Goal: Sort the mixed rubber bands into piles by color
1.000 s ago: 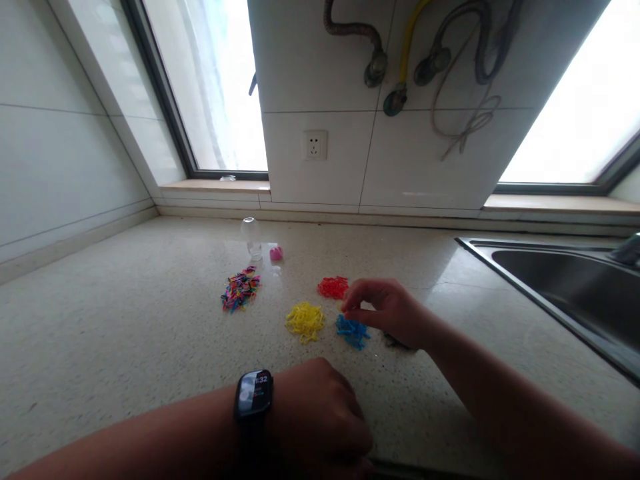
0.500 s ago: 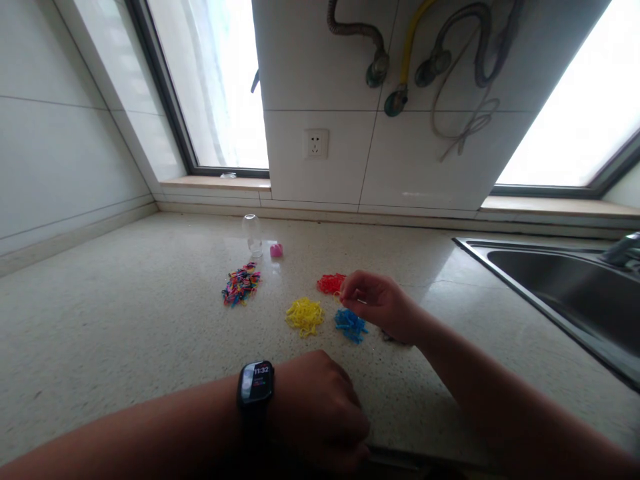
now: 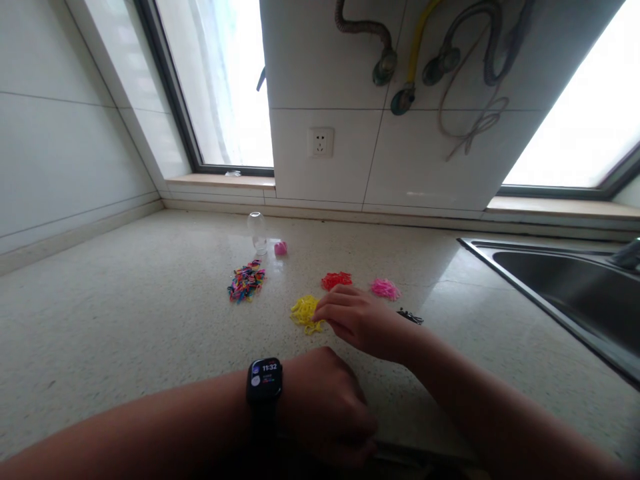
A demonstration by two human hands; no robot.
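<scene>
My right hand (image 3: 357, 320) reaches over the counter, its fingers closed and pointing left. A yellow rubber band shows at the fingertips, which touch the right edge of a pile of small yellow rubber bands (image 3: 304, 312). Beneath this hand the blue pile is hidden. Just behind it lie red bands (image 3: 337, 280), with pink bands (image 3: 385, 289) to their right and black bands (image 3: 411, 317) partly covered by my wrist. My left hand (image 3: 327, 407) is curled into a fist near the counter's front edge, a watch on its wrist; its palm is hidden.
A mixed multicoloured pile of bands (image 3: 247, 281) lies to the left. Behind it stand a clear bottle (image 3: 257, 233) and a small pink cap-like piece (image 3: 281, 248). A steel sink (image 3: 565, 287) is set into the counter at the right. The tiled wall closes off the back.
My right hand has moved left from above the blue pile to the yellow pile, uncovering the pink bands and covering the blue ones. My left hand stays in nearly the same place.
</scene>
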